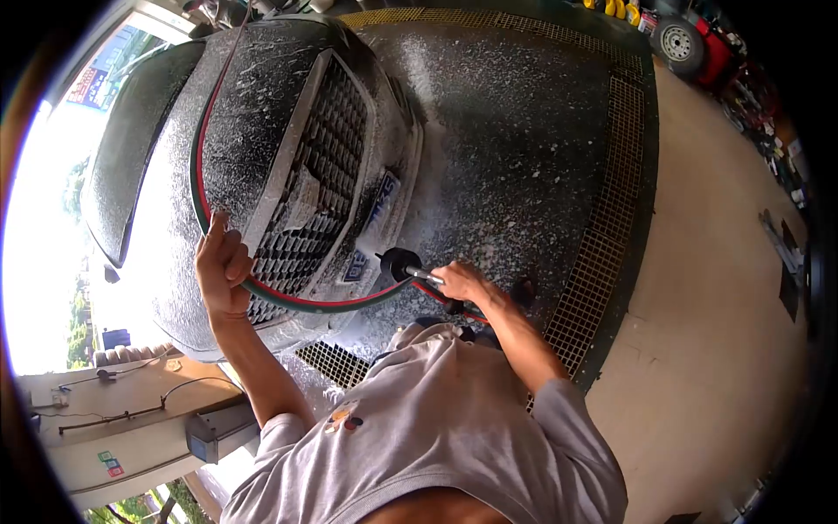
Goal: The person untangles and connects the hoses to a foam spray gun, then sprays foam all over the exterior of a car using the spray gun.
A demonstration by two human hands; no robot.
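Observation:
My left hand (225, 266) is raised in front of the car's hood, its fingers wrapped round a green and red hose (323, 306). The hose comes over the hood from above, passes through this hand and curves down toward my right hand (461, 283). That hand is closed on the metal handle of a spray gun (401, 265) with a round black head, pointed at the car's front end. The dark car (249, 113) is spotted with white foam. Foam also covers parts of its grille (327, 140) and its blue number plate (374, 223).
Wet dark floor (515, 131) with foam flecks lies beside the car, bordered by a yellowish drain grating (618, 166). A pale floor (698, 262) runs beyond it. A wheel (681, 44) and assorted gear stand at the upper right. A grey box (202, 438) is on the left wall.

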